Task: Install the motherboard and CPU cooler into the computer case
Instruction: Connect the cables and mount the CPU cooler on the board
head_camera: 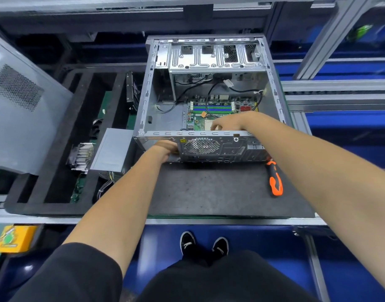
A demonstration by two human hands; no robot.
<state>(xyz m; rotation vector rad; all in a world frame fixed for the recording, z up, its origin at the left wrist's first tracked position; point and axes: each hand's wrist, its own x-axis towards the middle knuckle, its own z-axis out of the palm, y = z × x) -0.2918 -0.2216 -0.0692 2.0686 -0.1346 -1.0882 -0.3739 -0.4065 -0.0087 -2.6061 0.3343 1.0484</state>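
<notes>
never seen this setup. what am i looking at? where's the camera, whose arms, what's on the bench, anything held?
There is one picture, from a wide-angle camera worn on a person's head, looking down. No robot: the bare arms are the wearer's, and their shoes show at the bottom.

On the dark mat lies an open computer case, side panel off. A green motherboard already sits inside, with loose black cables above it.

The right hand reaches into the case over the board; whether it holds anything cannot be told. The left hand grips the case's near rear corner.

An orange and black screwdriver lies untouched on the mat. To the left, a black tray holds a finned metal cooler and a grey metal box.
</notes>
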